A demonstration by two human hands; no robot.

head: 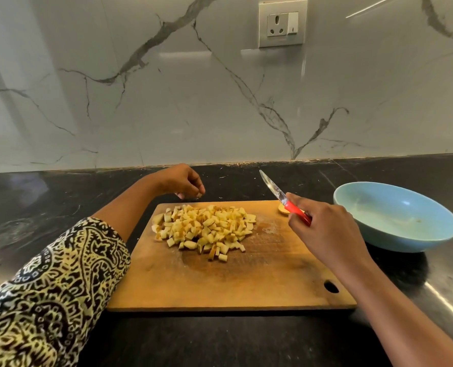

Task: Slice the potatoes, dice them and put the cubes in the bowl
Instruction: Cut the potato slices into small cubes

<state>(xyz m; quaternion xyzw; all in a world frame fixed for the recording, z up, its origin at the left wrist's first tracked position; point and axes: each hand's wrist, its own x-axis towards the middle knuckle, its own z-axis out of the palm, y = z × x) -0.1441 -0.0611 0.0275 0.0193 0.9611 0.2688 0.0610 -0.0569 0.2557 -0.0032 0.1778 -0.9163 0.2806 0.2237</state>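
A pile of pale potato cubes (204, 227) lies on the far half of a wooden cutting board (246, 282). My left hand (183, 181) hovers just behind the board's far edge, fingers loosely curled downward and holding nothing I can see. My right hand (326, 229) grips the red handle of a knife (286, 200) above the board's right side, its blade pointing up and away to the left. A small potato end piece (282, 209) sits at the board's far right corner, partly hidden by the knife. A light blue bowl (405, 239) stands to the right of the board with no cubes in it.
The board and bowl sit on a dark stone counter (47, 207). A marble backsplash rises behind, with a wall socket (282, 23) high up. A steel surface (447, 295) begins at the right edge.
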